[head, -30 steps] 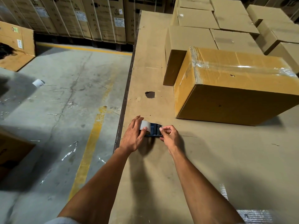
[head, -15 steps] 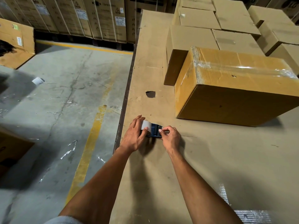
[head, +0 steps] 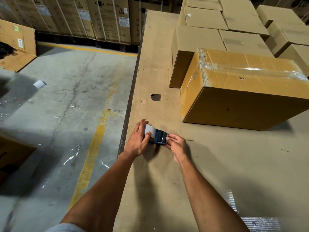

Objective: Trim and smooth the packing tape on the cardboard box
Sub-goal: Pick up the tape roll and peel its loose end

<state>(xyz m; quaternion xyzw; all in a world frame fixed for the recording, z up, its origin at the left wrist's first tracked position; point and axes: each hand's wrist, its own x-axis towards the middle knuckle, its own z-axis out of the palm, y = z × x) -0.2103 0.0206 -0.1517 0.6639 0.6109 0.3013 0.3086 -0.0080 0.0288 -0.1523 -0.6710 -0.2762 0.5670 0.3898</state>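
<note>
Though hand-flanked, tape dispenser (head: 156,136) crosswise.

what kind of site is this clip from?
Likely a warehouse packing area: tall printed cartons stacked along the back, plain brown cardboard boxes massed on a cardboard-covered table, and a concrete floor with yellow painted lines.

dim warehouse light, sharp centre, warped edges.
</note>
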